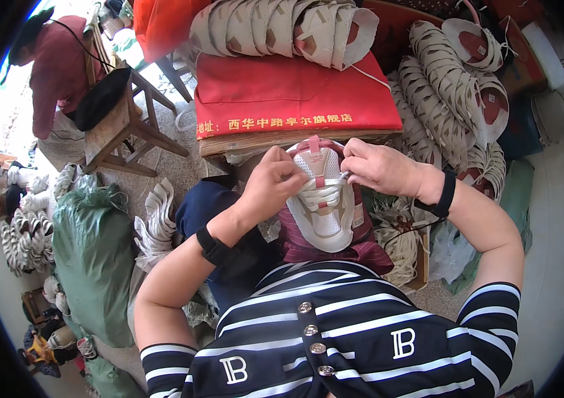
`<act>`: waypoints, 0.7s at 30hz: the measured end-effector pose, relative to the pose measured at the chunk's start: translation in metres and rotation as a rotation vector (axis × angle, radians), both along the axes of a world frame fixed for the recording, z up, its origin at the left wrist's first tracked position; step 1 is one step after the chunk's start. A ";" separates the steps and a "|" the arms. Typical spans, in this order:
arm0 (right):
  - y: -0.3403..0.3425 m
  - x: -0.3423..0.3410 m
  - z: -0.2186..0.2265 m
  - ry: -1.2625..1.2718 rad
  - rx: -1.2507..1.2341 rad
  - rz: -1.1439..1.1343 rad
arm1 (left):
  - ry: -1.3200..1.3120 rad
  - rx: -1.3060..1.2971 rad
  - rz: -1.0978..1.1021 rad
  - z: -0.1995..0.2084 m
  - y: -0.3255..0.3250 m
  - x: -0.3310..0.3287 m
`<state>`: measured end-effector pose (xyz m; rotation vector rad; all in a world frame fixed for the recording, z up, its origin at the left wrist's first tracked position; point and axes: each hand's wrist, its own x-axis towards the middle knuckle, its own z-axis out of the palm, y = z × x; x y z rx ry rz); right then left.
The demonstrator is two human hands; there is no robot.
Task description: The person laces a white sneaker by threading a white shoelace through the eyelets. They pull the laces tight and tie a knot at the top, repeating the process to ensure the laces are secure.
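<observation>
Head view: shoe upper [325, 224], toe bodyward, lies lengthwise between left hand [272, 178] and right hand [383, 168], each grip pinching white lace [329, 194].

Both hands [274, 176] [376, 169] at laces [320, 195] on a pale shoe [327, 227]

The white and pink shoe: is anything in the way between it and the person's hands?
Nothing that I can see. The left hand and right hand are at the shoe, one on each side of its laces.
</observation>
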<state>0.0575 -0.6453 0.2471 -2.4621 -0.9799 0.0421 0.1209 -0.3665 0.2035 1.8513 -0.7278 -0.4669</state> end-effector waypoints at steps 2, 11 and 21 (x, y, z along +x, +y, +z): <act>-0.002 0.000 0.003 0.044 0.000 0.014 | 0.181 -0.067 0.064 0.002 -0.005 -0.003; -0.003 0.017 0.010 0.374 0.070 -0.002 | -0.015 -0.156 0.040 0.055 -0.010 -0.032; -0.002 0.002 0.007 0.368 0.171 -0.072 | 0.251 -0.160 0.072 0.043 -0.016 -0.037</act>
